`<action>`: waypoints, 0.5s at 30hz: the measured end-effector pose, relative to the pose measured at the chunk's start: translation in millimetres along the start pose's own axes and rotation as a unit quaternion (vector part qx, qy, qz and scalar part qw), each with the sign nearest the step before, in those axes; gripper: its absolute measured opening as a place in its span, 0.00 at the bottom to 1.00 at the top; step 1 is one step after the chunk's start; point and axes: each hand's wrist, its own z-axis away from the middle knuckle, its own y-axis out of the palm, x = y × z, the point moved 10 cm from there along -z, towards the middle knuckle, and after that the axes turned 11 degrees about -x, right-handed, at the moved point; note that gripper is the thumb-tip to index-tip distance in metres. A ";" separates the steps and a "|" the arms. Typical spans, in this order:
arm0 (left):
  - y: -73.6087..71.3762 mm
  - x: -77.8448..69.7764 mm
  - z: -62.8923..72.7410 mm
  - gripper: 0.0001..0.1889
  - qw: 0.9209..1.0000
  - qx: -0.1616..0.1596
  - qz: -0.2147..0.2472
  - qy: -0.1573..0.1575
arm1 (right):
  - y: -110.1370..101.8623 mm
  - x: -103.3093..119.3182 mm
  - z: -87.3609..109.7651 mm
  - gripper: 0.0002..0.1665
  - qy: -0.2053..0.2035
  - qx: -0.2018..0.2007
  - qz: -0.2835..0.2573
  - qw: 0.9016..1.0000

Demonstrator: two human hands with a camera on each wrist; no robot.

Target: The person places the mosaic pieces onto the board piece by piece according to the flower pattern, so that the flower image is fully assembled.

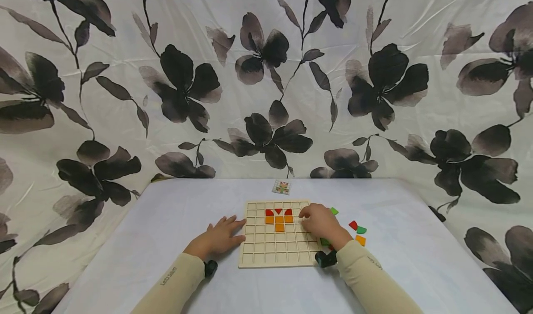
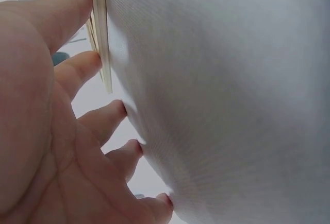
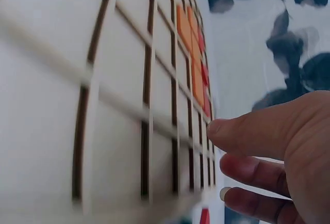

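- Three red pieces (image 1: 278, 211) and four orange pieces (image 1: 279, 219) sit in the grid board (image 1: 266, 254), red ones on the far side
- Left hand (image 1: 220, 236) spread, grasping nothing, thumb and a fingertip touching the board's left edge
- Right hand (image 1: 320, 221) over its right side, fingers loosely bent, thumb apart, nothing seen between
- Loose pieces (image 1: 361, 230) lie right of the board, a patterned card (image 1: 281, 187) beyond it

The gridded beige board (image 1: 276, 255) bears orange tiles (image 1: 279, 219).
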 end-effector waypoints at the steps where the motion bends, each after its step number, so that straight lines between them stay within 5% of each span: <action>1: -0.3 -0.1 0.1 0.32 1.000 0.000 -0.001 -0.001 | -2.2 -5.4 0.3 0.10 0.004 -0.002 0.004 1.000; 15: 3.6 1.6 -1.3 0.32 1.000 0.006 -0.005 -0.017 | -17.3 -63.4 13.9 0.17 0.066 0.006 0.056 0.996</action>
